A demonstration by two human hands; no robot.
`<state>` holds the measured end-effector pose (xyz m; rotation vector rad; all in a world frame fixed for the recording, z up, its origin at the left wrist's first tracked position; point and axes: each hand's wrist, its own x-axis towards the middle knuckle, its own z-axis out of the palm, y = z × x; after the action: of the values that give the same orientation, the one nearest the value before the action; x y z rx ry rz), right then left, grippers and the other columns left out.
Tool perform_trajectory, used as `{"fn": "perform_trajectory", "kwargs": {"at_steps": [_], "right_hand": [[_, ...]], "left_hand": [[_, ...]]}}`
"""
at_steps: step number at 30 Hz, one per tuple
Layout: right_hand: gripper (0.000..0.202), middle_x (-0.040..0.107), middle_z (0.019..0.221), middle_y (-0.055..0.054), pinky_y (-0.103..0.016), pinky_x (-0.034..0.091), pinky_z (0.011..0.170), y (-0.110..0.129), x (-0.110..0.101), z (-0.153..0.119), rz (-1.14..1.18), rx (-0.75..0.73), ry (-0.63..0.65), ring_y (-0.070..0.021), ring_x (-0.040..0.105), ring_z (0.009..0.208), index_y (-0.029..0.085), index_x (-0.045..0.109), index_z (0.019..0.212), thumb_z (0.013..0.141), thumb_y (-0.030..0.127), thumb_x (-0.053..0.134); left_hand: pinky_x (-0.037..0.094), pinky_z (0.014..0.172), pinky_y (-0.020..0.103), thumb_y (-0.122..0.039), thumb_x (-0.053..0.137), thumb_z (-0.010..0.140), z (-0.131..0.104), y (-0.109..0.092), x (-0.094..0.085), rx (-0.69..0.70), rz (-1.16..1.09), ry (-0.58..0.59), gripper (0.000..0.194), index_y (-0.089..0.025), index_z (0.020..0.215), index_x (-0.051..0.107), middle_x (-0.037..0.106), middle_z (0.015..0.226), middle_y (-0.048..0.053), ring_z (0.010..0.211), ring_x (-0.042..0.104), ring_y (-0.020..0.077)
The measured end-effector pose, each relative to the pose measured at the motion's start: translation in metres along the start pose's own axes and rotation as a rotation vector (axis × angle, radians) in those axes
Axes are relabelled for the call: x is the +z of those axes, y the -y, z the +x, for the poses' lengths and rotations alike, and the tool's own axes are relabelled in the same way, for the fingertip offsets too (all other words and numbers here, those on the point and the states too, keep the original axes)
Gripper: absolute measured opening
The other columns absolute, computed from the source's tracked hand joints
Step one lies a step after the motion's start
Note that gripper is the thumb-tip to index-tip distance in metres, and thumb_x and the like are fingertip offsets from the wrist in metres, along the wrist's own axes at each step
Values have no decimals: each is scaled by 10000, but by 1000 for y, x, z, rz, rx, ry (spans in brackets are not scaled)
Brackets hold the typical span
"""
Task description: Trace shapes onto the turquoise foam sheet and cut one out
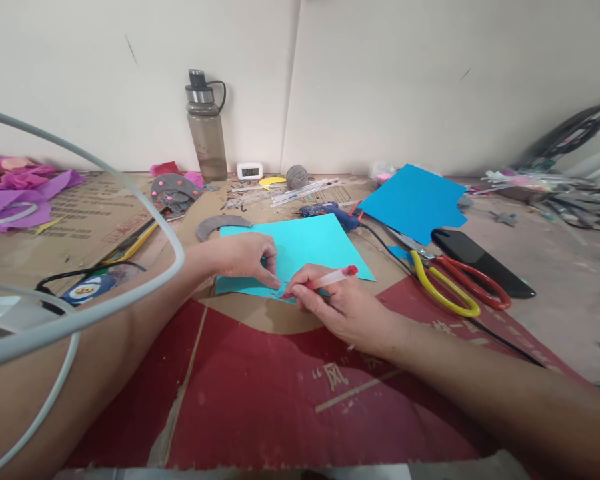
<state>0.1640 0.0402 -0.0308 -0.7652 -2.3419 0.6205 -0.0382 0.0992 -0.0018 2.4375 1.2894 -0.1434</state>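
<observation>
A cluttered worktop (550, 243) runs across the whole view, its near part covered by a sheet of red and brown cardboard (240, 380) with pale printed characters. On this cardboard, in front of the person, lies a turquoise sheet (305, 240), its near edge under both hands. Beyond it to the right is a darker blue sheet (413, 200) with a ragged cut along one side. At the back, a grey bottle (207, 143) with a dark lid stands upright close to the wall (390, 87). The right hand (343, 303) rests at the near edge of the turquoise sheet, its fingers clamped on a pen. The left hand (245, 257) lies on the sheet's left part, its fingers bent, the thumb a little apart from them. Right of the sheet are scissors (419, 268) with one yellow and one red handle, just beside a black phone (483, 261). A grey curved piece (220, 225) lies at the turquoise sheet's far left corner. The pen (330, 277) has a pale barrel and red ends, its tip down at the sheet. Smaller are a white digital clock (250, 171), right of the bottle, and a grey ball (297, 177). Smallest are faint red marks (276, 294) between the hands.
</observation>
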Motion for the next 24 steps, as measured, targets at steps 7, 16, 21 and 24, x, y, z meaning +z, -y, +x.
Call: {"fn": "perform_trajectory", "kwargs": {"at_steps": [7,16,21,24], "right_hand": [[252,621,744,-5,-240,411,649,-2,-1,1,18,24,7,-103,552,647,178,572,744,939,232,421],[247,623,728,6,-241,391,642,-3,-2,1,23,41,4,-93,528,604,177,579,734,932,216,438],[292,628,779,-9,-239,391,645,-3,-1,1,49,31,1,-91,536,622,172,575,707,944,232,415],[241,627,786,-15,-241,407,664,-2,0,1,66,20,2,-106,559,670,173,585,796,945,234,406]], "left_hand": [[339,591,209,-523,660,671,0,-2,-2,-12,4,3,334,-195,730,685,637,861,-9,727,539,129],[336,596,210,-514,641,678,-1,-2,-3,-4,-9,13,325,-196,730,686,627,851,-13,728,534,128],[336,592,209,-510,645,672,-1,-2,-2,8,-18,2,329,-187,726,677,633,839,-6,723,532,131],[331,588,212,-525,642,668,-1,-2,-2,4,-6,-4,345,-190,741,679,637,832,-4,716,524,132]]}}
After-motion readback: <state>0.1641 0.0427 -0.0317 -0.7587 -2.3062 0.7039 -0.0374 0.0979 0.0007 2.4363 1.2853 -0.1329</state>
